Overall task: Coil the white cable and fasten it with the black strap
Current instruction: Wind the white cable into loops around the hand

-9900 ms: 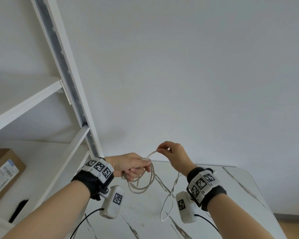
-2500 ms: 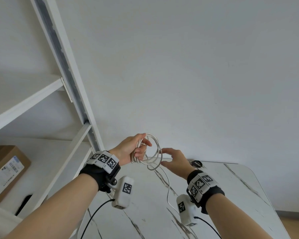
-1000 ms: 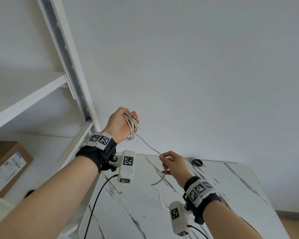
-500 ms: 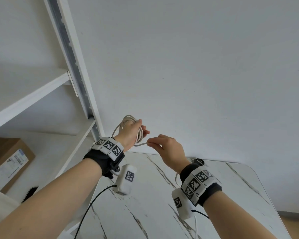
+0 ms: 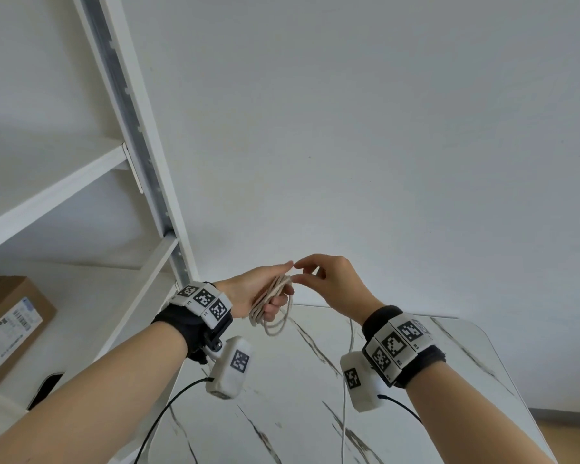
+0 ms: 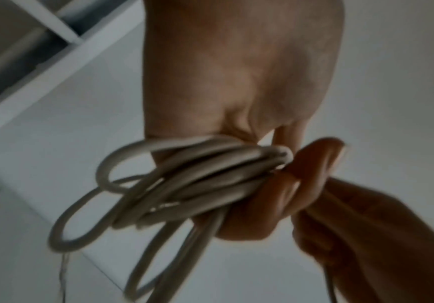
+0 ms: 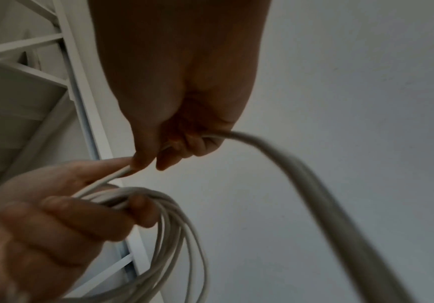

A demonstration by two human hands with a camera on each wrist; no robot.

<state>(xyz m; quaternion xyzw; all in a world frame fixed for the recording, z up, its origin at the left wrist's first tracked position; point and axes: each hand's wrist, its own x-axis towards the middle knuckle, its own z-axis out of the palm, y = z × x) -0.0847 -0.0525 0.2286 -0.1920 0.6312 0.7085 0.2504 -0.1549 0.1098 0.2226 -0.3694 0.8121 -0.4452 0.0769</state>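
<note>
White cable (image 5: pixel 271 306), gathered into several loops, hangs from the left hand (image 5: pixel 253 291) above the far left part of the marble-patterned table (image 5: pixel 456 380). Left-hand fingers curl round the bundled top of the loops, and the lower arcs droop free below the palm. In the left wrist view the loops (image 6: pixel 184 184) cross the fingers in a tight stack, with two smaller bights spreading out to the left. Right hand (image 5: pixel 334 283) is raised just right of the left hand, the fingertips of the two hands meeting. Its thumb and forefinger pinch the cable's free run where that run joins the bundle; its other fingers curl loosely. The right wrist view shows this run (image 7: pixel 275 155) leaving the right hand's fingers (image 7: pixel 169 157) and sweeping down to the lower right, blurred. In the head view the same run (image 5: pixel 344 396) drops between the two forearms to the near edge of the frame. Whether it touches the table cannot be told. White shelving (image 5: pixel 138 152) stands at the left against a white wall (image 5: pixel 382 128). A cardboard box (image 5: pixel 10 323) lies on a lower shelf, far left. Both wrists carry black bands with coded markers.
</note>
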